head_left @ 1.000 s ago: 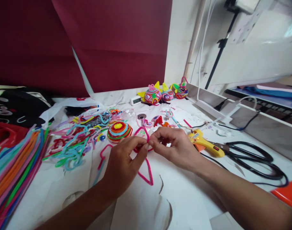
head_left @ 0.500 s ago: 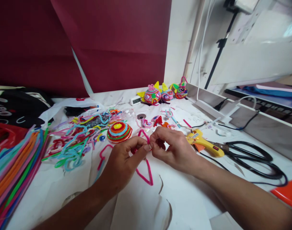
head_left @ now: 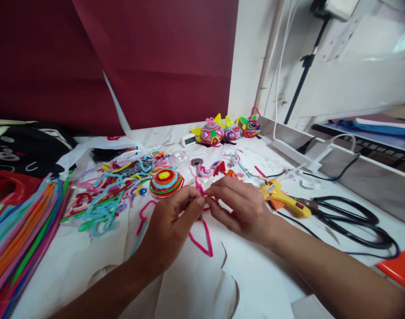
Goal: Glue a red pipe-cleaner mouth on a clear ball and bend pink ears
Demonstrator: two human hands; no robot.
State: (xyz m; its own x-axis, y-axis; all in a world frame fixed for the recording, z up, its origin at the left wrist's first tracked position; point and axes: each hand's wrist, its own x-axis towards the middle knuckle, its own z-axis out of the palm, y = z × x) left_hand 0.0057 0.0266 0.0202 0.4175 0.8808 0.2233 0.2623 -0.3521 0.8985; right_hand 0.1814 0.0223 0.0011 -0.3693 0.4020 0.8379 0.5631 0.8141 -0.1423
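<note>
Over the white table, my left hand (head_left: 174,221) is closed in a pinch on a bent magenta pipe cleaner (head_left: 207,241). The pipe cleaner shows as an angular loop below the fingers and a twisted strand above them. My right hand (head_left: 240,206) meets it at the same spot, thumb and fingers pinched at the pipe cleaner's middle; the exact contact is partly hidden. Just beyond my left hand sits a dome (head_left: 165,182) wound in coloured rings with a yellow top. Another bent pink pipe cleaner (head_left: 142,215) lies left of my left hand.
A heap of cut pipe cleaners (head_left: 105,195) spreads at left, beside long straight ones (head_left: 29,239). A yellow glue gun (head_left: 285,199) and black-handled scissors (head_left: 351,217) lie at right, with a cable. Several decorated balls (head_left: 211,133) and a small digital clock (head_left: 188,140) stand at the back.
The fingers of my right hand have shifted and straightened somewhat at the pinch. The upper part of the magenta pipe cleaner has gone from an open loop to a narrower strand.
</note>
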